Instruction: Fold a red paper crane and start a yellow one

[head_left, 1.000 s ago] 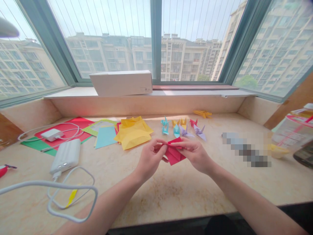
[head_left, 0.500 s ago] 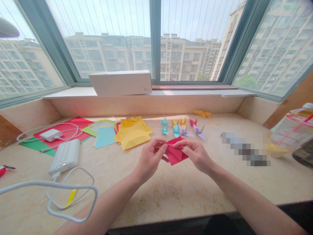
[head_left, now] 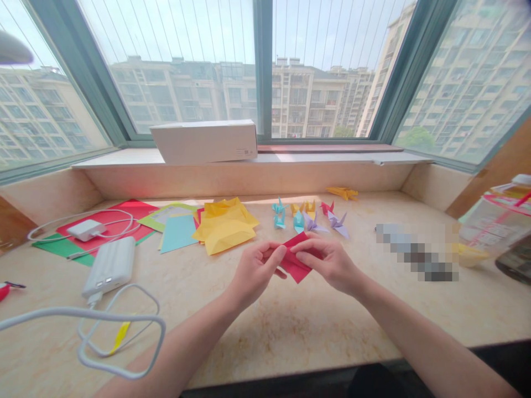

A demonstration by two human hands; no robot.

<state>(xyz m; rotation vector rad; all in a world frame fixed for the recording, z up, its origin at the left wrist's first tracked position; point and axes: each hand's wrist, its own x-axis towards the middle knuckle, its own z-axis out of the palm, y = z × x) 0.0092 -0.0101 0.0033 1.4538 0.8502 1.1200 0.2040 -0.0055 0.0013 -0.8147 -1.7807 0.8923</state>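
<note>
A folded piece of red origami paper (head_left: pixel 297 266) is held above the marble counter between my two hands. My left hand (head_left: pixel 262 265) pinches its left edge, thumb on top and fingers partly hidden beneath. My right hand (head_left: pixel 326 255) grips the right side, its thumb pressed on the near face and the fingers curled behind. Just beyond the hands stand several small folded paper cranes: light blue ones (head_left: pixel 298 221), purple ones (head_left: pixel 339 224), yellow ones (head_left: pixel 309 207) and a red one (head_left: pixel 327 208).
Yellow paper sheets (head_left: pixel 228 226) lie left of the cranes, beside a light blue sheet (head_left: pixel 179 233). Further left are a white power bank (head_left: pixel 111 266), a charger (head_left: pixel 87 230) and looping cables (head_left: pixel 120 371). A plastic cup (head_left: pixel 493 221) stands at right; a white box (head_left: pixel 205 142) rests on the sill.
The red paper has changed shape between my fingers: the layered flaps seen before are now pressed into a narrower, flatter piece. Both hands stay in nearly the same place.
</note>
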